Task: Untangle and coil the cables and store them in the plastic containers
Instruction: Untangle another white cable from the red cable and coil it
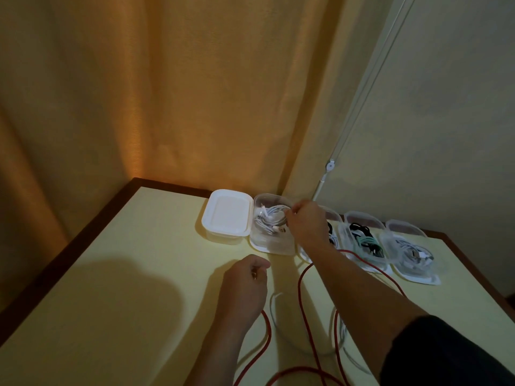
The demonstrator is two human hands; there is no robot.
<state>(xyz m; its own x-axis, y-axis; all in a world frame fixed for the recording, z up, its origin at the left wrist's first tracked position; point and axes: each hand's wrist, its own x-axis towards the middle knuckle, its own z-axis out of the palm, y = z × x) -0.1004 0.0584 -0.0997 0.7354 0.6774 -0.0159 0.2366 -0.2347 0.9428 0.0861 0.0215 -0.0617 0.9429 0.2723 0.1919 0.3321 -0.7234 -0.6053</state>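
Dim, warm yellowish light, brighter glow through the curtain (167,107) at the back; broad soft shadow on the desk (97,260) at lower left; wide-angle bending at edges; slight softness, mild grain

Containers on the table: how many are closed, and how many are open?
Closed container: 1
Open containers: 4
Total: 5

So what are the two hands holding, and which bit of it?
The left hand grips the red cable at its end. The right hand reaches into an open container, its fingers on the coiled white cable; a real grip cannot be told.
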